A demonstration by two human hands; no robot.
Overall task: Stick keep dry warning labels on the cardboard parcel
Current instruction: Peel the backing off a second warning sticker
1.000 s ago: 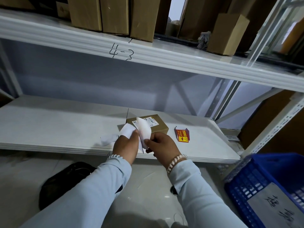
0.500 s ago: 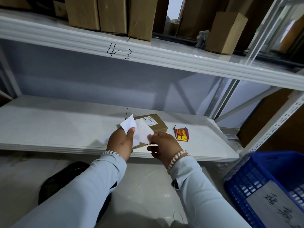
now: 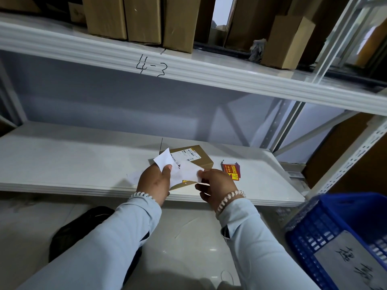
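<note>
Just left of centre, my left hand [image 3: 154, 181] pinches the white backing sheet [image 3: 164, 161]; my right hand [image 3: 215, 185] pinches the peeling label [image 3: 189, 171] over the cardboard parcel [image 3: 201, 162] at mid-frame. I judge the limp label could fold onto itself or land crooked.

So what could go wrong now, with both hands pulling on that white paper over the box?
1. The left hand and right hand pinch opposite ends of the white paper, so it might tear or curl and stick to itself.
2. The paper hides part of the cardboard parcel, so a label could land crooked or cover the shipping label.
3. The spare keep dry labels lie loose beside the right hand; a sleeve might brush them off the shelf.
</note>
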